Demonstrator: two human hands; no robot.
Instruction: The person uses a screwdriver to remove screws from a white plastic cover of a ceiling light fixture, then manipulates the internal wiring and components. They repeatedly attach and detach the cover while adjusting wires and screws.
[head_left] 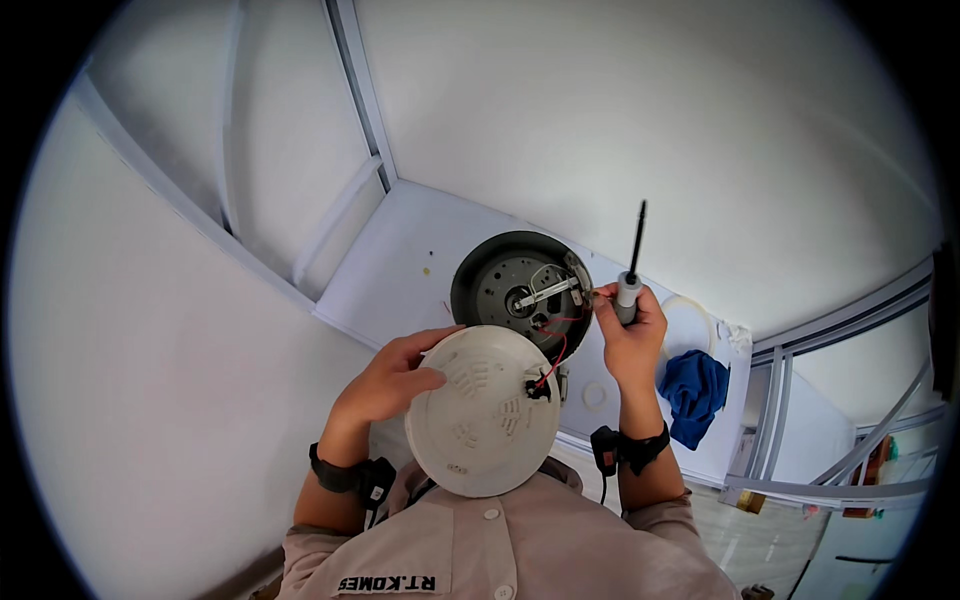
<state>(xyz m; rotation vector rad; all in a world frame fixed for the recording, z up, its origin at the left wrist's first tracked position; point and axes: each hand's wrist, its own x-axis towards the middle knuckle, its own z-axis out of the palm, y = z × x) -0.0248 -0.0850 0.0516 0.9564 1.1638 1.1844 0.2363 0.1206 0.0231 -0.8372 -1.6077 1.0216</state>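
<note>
Gripping the white cover [480, 430] by its edge, the left hand [392, 378] had the metal pot [490, 285] just beyond its fingers; the right hand [635, 342] clasped a screwdriver [628, 290] beside the pot's rim. Tugging the cover away could have strained the red wire [565, 350] linking both.

A dark grey round housing [477, 301], open at the top, sits on the pale tabletop [385, 265], its inside showing a holed floor, a pale metal bar [548, 292] set aslant and thin wiring. A red wire [563, 343] runs from it to a black-and-white fitting [538, 386] near the right edge of a white disc [480, 440]. The disc, pierced by clusters of slots, overlaps the housing's near rim in view. Right of the housing, a screwdriver [628, 292] with a grey handle points its black shaft upward.
</note>
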